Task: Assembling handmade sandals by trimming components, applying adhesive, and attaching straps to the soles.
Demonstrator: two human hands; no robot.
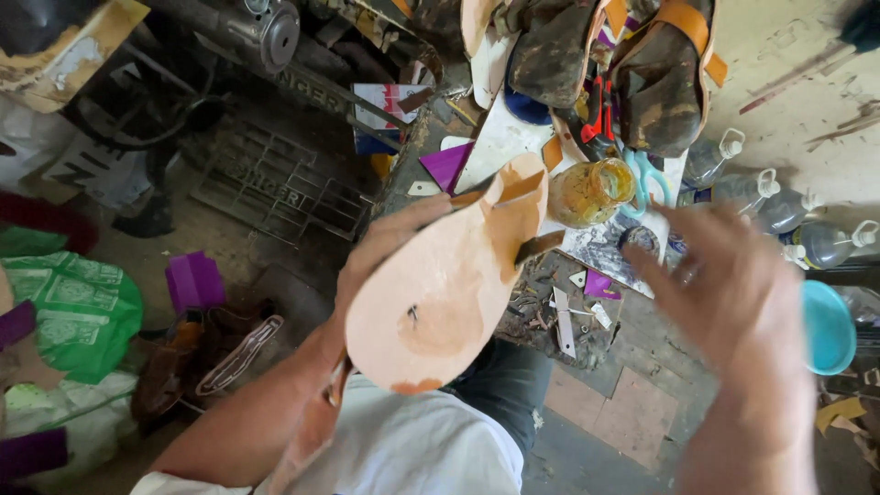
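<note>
Left grip (385,252) holds pale tan sole (440,293), underside up, smudged.

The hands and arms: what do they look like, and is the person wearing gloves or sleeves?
No gloves. The left hand and right hand are bare, with no rings or watch showing. Both forearms are bare too. A white sleeve edge shows near the left upper arm, matching the white shirt.

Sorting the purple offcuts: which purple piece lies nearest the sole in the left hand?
The purple triangular piece on the bench, just beyond the leather sole's toe. The purple folded sheet on the floor and the small purple scrap lie farther off.
</note>
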